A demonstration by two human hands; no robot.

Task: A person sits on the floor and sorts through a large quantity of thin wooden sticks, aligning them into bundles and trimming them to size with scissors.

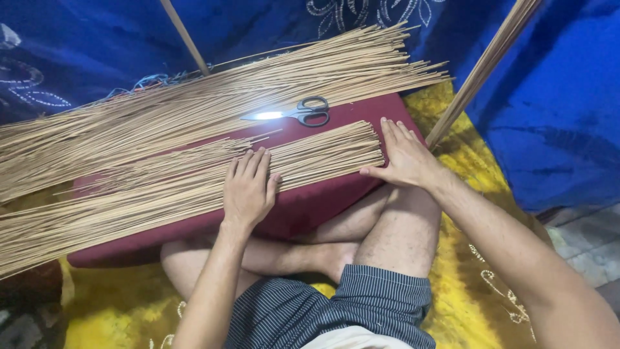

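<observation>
A near bundle of thin tan sticks (194, 187) is spread across a maroon cushion (310, 210), pressed flat under the open left hand (247, 189) while its ends are squared by the open right hand (405, 157), nothing being gripped, with scissors (303, 112) and a larger stick pile (213, 106) lying beyond it.

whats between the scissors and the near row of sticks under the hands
In the head view, only a bare strip of the dark red cushion separates the black-handled scissors from the near row of thin tan sticks.
</observation>
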